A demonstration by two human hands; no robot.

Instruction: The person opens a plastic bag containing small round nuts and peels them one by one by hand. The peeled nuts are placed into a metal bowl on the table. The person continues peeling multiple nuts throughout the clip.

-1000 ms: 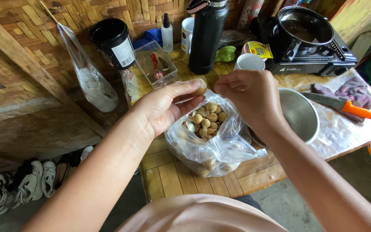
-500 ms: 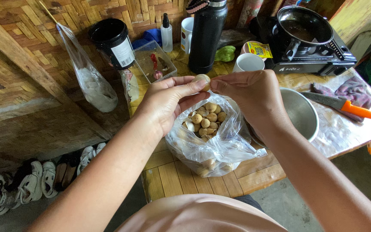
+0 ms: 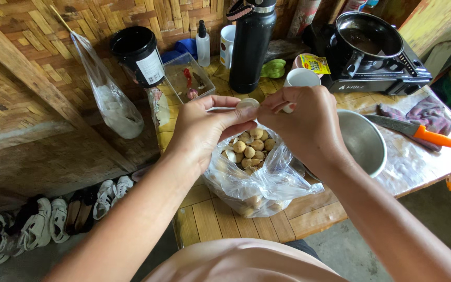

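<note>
My left hand (image 3: 204, 128) pinches a small round tan fruit (image 3: 247, 103) between thumb and fingers, above a clear plastic bag (image 3: 259, 183) full of the same small fruits (image 3: 251, 149). The fingertips of my right hand (image 3: 306, 122) meet the fruit from the right and pinch its pale skin. Both hands hover over the open bag on the wooden table (image 3: 220, 214). A steel bowl (image 3: 366, 143) stands just right of my right hand.
A knife with an orange handle (image 3: 418, 133) lies on the table's right side beside a cloth (image 3: 424, 112). At the back stand a black flask (image 3: 250, 44), white cup (image 3: 301, 78), black tub (image 3: 138, 52), clear box (image 3: 189, 78) and a gas stove with a pan (image 3: 371, 44). Shoes (image 3: 43, 219) lie on the floor at left.
My two hands have come together: the right fingertips, apart from the fruit a second ago, now pinch it. The fruit shows more pale surface than before.
</note>
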